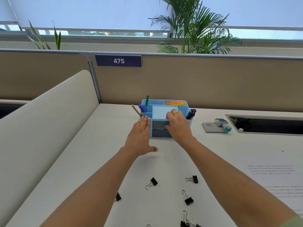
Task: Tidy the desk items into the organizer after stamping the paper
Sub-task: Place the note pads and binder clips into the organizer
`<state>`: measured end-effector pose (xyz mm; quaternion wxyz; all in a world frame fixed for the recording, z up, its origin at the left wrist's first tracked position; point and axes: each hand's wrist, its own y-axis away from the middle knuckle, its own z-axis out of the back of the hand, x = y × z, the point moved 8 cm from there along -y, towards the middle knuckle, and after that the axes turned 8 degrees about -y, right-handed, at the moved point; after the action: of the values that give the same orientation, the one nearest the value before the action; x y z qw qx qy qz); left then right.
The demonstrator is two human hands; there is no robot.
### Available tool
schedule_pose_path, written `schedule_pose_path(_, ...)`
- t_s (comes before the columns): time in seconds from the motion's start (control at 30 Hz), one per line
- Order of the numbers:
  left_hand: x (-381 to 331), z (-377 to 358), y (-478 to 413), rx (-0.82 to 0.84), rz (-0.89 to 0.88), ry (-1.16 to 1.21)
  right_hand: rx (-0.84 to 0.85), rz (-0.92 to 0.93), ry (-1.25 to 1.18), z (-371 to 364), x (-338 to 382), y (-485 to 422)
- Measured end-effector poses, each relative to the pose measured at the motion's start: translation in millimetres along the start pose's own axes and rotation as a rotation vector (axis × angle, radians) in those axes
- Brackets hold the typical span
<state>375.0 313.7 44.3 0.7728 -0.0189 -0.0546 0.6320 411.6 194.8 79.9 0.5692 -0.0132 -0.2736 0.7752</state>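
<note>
While binder clips (153, 182) lie loose on the near surface (172, 163) beside the paper (277, 177), tidying appears barely begun. The left hand (141, 133) lies flat against the organizer (161, 111); the right hand (177, 122) hooks its front rim (pens (191, 113) already inside). The stamp (223, 124) waits unstored, far right.

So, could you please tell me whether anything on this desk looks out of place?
Yes: several black binder clips lie scattered on the near side of the desk, away from the blue organizer. The stamp and its pad also sit out, right of the organizer. Nothing looks spilled or damaged.
</note>
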Motion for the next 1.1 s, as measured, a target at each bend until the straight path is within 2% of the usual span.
schedule_pose_path(0.37,0.7,-1.6,-0.4,0.007,0.008,0.028,-0.054,-0.063,-0.111,-0.4,0.1,1.5)
schedule_pose_path(0.47,1.1,-1.8,-0.5,0.010,0.007,0.038,-0.270,-0.043,-0.293,12.8,12.4,17.6)
schedule_pose_path(0.53,1.4,-1.6,-0.5,0.009,0.009,0.043,-0.418,-0.187,-0.510,14.7,9.2,37.4)
schedule_pose_path(0.57,1.2,-1.5,-0.7,0.007,0.007,0.042,-0.427,-0.334,-0.667,6.5,2.7,47.4)
schedule_pose_path(0.7,1.0,0.2,-0.1,0.002,0.006,0.031,-0.286,-1.147,-1.555,-68.0,-11.3,90.1)
schedule_pose_path(0.73,0.9,0.5,-0.3,0.001,0.005,0.027,-0.249,-1.269,-1.707,-78.9,-7.5,97.0)
schedule_pose_path(0.8,0.9,0.8,-0.4,0.003,0.005,0.019,-0.183,-1.362,-1.893,-92.2,-2.2,100.6)
schedule_pose_path(0.87,1.4,1.0,-0.4,0.006,0.007,0.017,-0.120,-1.363,-1.999,-98.9,2.0,97.5)
schedule_pose_path(1.1,2.4,0.8,0.0,0.013,0.003,0.001,-0.106,-1.319,-2.152,-107.6,1.1,81.8)
